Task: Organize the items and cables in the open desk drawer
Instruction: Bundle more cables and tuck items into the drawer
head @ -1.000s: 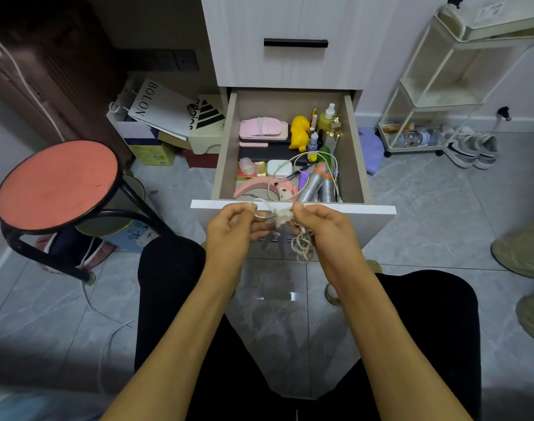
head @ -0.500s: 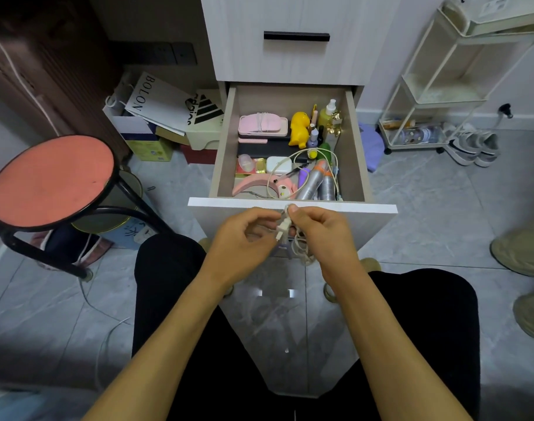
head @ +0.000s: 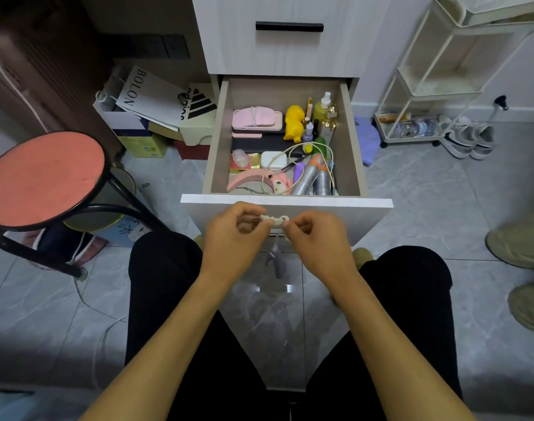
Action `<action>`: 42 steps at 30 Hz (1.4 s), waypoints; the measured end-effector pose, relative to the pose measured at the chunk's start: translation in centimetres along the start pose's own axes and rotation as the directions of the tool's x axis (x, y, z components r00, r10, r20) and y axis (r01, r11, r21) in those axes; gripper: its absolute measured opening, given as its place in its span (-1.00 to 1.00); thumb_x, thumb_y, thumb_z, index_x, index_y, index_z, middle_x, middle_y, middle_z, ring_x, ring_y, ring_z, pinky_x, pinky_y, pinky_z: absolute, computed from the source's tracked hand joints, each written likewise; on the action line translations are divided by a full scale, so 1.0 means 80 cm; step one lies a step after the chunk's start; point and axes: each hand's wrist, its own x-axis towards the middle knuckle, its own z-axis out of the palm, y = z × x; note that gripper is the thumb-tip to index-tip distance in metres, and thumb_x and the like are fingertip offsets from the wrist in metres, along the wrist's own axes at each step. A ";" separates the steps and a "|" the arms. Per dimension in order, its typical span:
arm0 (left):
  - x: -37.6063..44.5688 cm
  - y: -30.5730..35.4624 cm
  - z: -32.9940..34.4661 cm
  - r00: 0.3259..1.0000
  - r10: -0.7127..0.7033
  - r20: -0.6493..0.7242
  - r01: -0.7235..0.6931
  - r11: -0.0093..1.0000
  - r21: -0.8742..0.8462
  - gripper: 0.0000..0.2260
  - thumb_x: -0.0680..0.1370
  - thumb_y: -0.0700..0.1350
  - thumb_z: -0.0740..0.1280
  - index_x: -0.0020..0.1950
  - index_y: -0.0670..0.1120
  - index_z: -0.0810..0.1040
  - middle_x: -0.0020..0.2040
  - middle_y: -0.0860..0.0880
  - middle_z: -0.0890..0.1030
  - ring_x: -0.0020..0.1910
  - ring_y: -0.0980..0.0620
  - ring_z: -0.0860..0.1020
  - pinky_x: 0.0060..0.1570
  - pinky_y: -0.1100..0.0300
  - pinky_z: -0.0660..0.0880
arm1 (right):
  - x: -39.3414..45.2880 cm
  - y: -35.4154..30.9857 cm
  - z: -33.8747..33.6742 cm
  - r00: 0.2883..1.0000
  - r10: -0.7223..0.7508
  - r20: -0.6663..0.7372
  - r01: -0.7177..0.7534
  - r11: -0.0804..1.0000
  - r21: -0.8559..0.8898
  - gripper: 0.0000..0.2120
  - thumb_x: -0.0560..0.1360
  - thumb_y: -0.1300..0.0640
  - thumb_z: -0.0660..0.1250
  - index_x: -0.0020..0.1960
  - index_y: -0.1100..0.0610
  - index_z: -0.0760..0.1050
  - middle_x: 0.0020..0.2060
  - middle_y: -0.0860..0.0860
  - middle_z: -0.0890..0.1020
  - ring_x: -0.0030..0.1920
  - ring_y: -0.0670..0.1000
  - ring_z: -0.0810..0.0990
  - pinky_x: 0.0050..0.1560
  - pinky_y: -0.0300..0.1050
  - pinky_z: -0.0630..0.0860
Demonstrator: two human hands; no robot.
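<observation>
Cable's getting bundled up tight now, just in front of the open drawer

Head view: compared with a moment ago, the loose loops that were dangling under the hands are getting pulled in, so the white cable (head: 274,220) is sitting as a small wrapped bundle between both hands, near the drawer (head: 287,201) front. The left hand (head: 234,238) is pinching its left end, the right hand (head: 316,238) is gripping the right end, fingers curled. I reckon this one's nearly ready to drop in. Another cream cable (head: 302,153) is still sprawling over the bottles (head: 313,180) inside, on the near right.
</observation>
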 end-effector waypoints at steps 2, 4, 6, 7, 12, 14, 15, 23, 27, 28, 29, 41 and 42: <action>-0.004 -0.002 0.005 0.996 0.084 -0.012 -0.082 0.993 0.088 -0.88 0.47 -0.13 0.50 -0.03 -0.05 0.63 -0.17 0.13 0.66 -0.17 0.22 0.63 -0.13 0.39 0.55 | 0.000 0.002 0.000 0.998 -0.063 0.002 0.063 0.990 -0.125 -0.80 0.53 0.03 0.36 -0.21 0.09 0.62 -0.35 -0.02 0.65 -0.32 -0.03 0.60 -0.26 -0.12 0.56; -0.007 -0.002 0.007 0.989 0.150 -0.012 -0.147 0.979 0.144 -0.86 0.48 -0.11 0.49 0.01 -0.08 0.64 -0.18 0.15 0.64 -0.16 0.25 0.63 -0.12 0.43 0.54 | -0.001 0.003 0.000 0.988 -0.155 -0.015 0.147 0.960 -0.238 -0.79 0.54 0.00 0.33 -0.18 0.09 0.61 -0.32 0.00 0.66 -0.30 0.02 0.60 -0.24 -0.03 0.57; -0.005 -0.003 0.008 0.988 0.153 -0.017 -0.149 0.977 0.154 -0.85 0.48 -0.10 0.49 0.01 -0.09 0.64 -0.19 0.15 0.64 -0.16 0.27 0.63 -0.13 0.45 0.53 | -0.001 0.004 -0.001 0.969 -0.244 -0.046 0.221 0.932 -0.287 -0.78 0.54 0.00 0.32 -0.18 0.09 0.62 -0.32 0.02 0.66 -0.30 0.05 0.60 -0.27 -0.01 0.56; -0.005 -0.004 0.009 0.991 0.136 -0.018 -0.132 0.981 0.145 -0.86 0.48 -0.09 0.49 -0.01 -0.08 0.65 -0.20 0.16 0.64 -0.17 0.27 0.63 -0.13 0.46 0.52 | -0.002 0.006 0.000 0.955 -0.289 -0.068 0.258 0.922 -0.287 -0.79 0.53 0.01 0.33 -0.19 0.10 0.63 -0.32 0.02 0.66 -0.31 0.05 0.59 -0.29 -0.02 0.54; -0.001 -0.002 0.015 0.991 -0.135 -0.006 0.132 0.973 -0.187 -0.90 0.45 -0.17 0.51 -0.09 -0.10 0.64 -0.21 -0.06 0.70 -0.19 0.02 0.69 -0.08 0.14 0.63 | -0.001 0.007 0.009 0.925 -0.351 -0.145 0.351 0.936 -0.025 -0.88 0.48 0.12 0.40 -0.19 0.14 0.63 -0.26 0.00 0.60 -0.22 -0.07 0.53 -0.19 -0.25 0.47; -0.001 0.002 0.012 0.960 -0.271 0.072 0.277 0.879 -0.387 -0.90 0.46 -0.19 0.49 -0.06 -0.15 0.62 -0.20 -0.14 0.71 -0.17 -0.09 0.70 -0.08 0.09 0.63 | -0.002 0.007 0.009 0.938 -0.308 -0.156 0.329 0.935 0.133 -0.94 0.49 0.18 0.42 -0.16 0.11 0.61 -0.21 -0.02 0.57 -0.17 -0.13 0.53 -0.15 -0.38 0.43; -0.002 0.002 0.011 0.943 -0.313 0.110 0.327 0.829 -0.453 -0.90 0.47 -0.20 0.47 -0.04 -0.16 0.62 -0.18 -0.15 0.71 -0.15 -0.11 0.70 -0.08 0.09 0.62 | -0.004 0.008 0.008 0.945 -0.295 -0.141 0.318 0.932 0.177 -0.94 0.50 0.19 0.40 -0.14 0.07 0.59 -0.18 -0.03 0.57 -0.14 -0.14 0.54 -0.12 -0.41 0.43; 0.006 -0.003 0.000 0.893 -0.367 0.261 0.450 0.711 -0.540 -0.89 0.51 -0.28 0.39 0.02 -0.20 0.61 -0.14 -0.18 0.71 -0.15 -0.10 0.70 -0.15 0.19 0.62 | 0.002 0.020 -0.002 0.959 -0.284 -0.019 0.278 0.921 0.273 -0.81 0.49 0.32 0.34 -0.01 0.12 0.66 -0.09 -0.07 0.53 -0.07 -0.11 0.57 -0.04 -0.29 0.53; 0.008 -0.001 -0.003 0.897 -0.332 0.292 0.436 0.770 -0.465 -0.87 0.51 -0.33 0.38 0.04 -0.20 0.61 -0.09 -0.21 0.70 -0.10 -0.15 0.69 -0.12 0.20 0.61 | 0.006 0.021 -0.007 0.954 -0.295 -0.054 0.300 0.933 0.201 -0.82 0.45 0.34 0.40 -0.05 0.10 0.65 -0.14 -0.15 0.51 -0.08 -0.13 0.55 -0.04 -0.36 0.48; 0.010 0.000 -0.005 0.902 -0.317 0.293 0.421 0.792 -0.442 -0.87 0.51 -0.33 0.38 0.04 -0.20 0.61 -0.08 -0.21 0.70 -0.10 -0.15 0.69 -0.12 0.20 0.61 | 0.006 0.020 -0.008 0.949 -0.309 -0.059 0.314 0.931 0.186 -0.82 0.44 0.34 0.42 -0.05 0.11 0.66 -0.14 -0.14 0.51 -0.08 -0.11 0.55 -0.04 -0.35 0.48; 0.011 0.001 -0.007 0.908 -0.301 0.293 0.405 0.811 -0.422 -0.87 0.51 -0.33 0.39 0.04 -0.20 0.62 -0.09 -0.20 0.70 -0.11 -0.14 0.70 -0.12 0.20 0.61 | 0.006 0.021 -0.007 0.944 -0.324 -0.060 0.330 0.929 0.170 -0.83 0.44 0.34 0.43 -0.05 0.12 0.66 -0.14 -0.13 0.51 -0.08 -0.09 0.55 -0.03 -0.35 0.48; 0.003 -0.002 -0.003 0.909 -0.337 0.246 0.416 0.781 -0.467 -0.88 0.53 -0.27 0.39 0.05 -0.20 0.63 -0.10 -0.18 0.71 -0.13 -0.09 0.70 -0.12 0.19 0.61 | 0.006 0.027 -0.006 0.803 -0.596 -0.033 0.592 0.802 -0.082 -0.86 0.47 0.27 0.38 -0.01 0.18 0.68 -0.08 0.03 0.61 -0.06 0.03 0.55 -0.08 -0.19 0.51; 0.002 -0.003 -0.003 0.906 -0.337 0.255 0.421 0.769 -0.482 -0.88 0.53 -0.26 0.39 0.05 -0.19 0.63 -0.11 -0.17 0.71 -0.13 -0.09 0.69 -0.10 0.18 0.60 | 0.006 0.028 -0.007 0.785 -0.619 -0.028 0.615 0.784 -0.086 -0.85 0.47 0.27 0.37 0.00 0.18 0.68 -0.06 0.04 0.61 -0.05 0.02 0.55 -0.05 -0.23 0.50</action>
